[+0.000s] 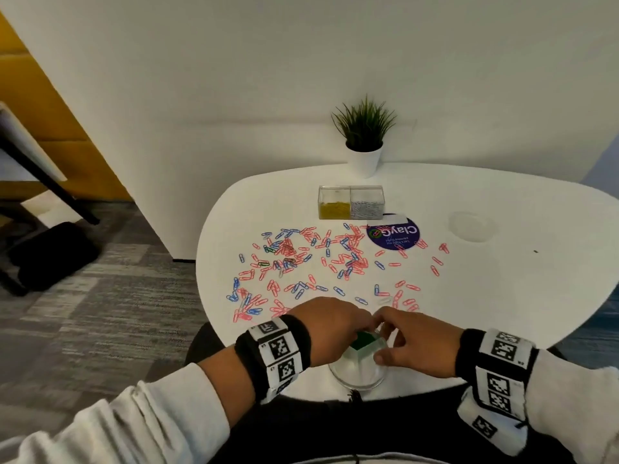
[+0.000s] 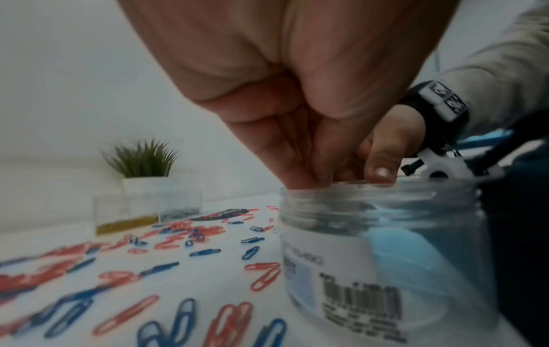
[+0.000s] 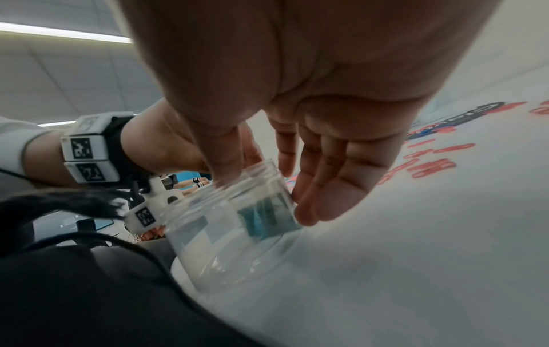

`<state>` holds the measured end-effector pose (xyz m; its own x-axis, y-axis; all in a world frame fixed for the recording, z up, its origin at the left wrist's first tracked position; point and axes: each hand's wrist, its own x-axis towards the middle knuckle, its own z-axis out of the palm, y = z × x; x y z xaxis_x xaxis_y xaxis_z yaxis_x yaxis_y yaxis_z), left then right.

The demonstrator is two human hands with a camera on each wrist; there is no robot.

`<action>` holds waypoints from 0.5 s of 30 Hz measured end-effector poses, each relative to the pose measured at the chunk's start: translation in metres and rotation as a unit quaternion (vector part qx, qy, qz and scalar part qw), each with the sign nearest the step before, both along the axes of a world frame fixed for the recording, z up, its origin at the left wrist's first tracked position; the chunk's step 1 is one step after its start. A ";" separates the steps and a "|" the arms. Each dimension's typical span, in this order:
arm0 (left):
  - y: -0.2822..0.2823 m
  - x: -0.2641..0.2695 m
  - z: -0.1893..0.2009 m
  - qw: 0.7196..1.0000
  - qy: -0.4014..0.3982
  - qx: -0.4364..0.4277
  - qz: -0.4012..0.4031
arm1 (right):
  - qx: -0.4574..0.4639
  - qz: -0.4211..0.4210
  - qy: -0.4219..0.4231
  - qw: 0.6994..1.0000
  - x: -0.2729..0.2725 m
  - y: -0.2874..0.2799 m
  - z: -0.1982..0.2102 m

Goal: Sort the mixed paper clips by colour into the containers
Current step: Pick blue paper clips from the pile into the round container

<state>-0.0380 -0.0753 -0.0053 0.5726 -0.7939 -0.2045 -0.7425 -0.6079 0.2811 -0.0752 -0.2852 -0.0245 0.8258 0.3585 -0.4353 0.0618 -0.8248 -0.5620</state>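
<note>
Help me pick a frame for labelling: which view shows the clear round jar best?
The right wrist view: the clear round jar shows rim to base, with green contents inside and the right hand at its rim. The left wrist view shows its threaded rim and barcode label, blurred. In the head view both hands mostly cover it.

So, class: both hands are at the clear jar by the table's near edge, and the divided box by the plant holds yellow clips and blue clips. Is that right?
Not quite. In the head view the divided box holds yellow clips and silver ones, not blue; blue clips lie loose on the table. The left hand and right hand are indeed at the clear jar.
</note>
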 end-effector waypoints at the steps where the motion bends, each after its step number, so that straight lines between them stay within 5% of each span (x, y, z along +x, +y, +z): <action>1: 0.001 0.001 0.000 1.000 -0.007 -0.006 -0.004 | 0.002 0.002 0.000 1.000 0.001 0.000 -0.001; 7: 0.037 0.043 0.014 0.990 -0.021 -0.097 0.102 | 0.019 -0.007 -0.030 0.999 0.010 -0.007 0.000; 11: 0.106 0.105 -0.001 0.964 -0.051 0.018 0.260 | -0.001 -0.029 -0.077 0.997 0.041 -0.014 0.007; 15: 0.144 0.132 -0.022 0.945 -0.025 0.076 0.316 | -0.060 0.019 -0.127 0.990 0.095 0.010 0.006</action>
<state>0.0943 0.0685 -0.0270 0.9344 -0.2540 -0.2497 -0.2279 -0.9651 0.1290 0.0200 -0.2753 -0.0181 0.9015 0.3489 -0.2562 0.2202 -0.8792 -0.4226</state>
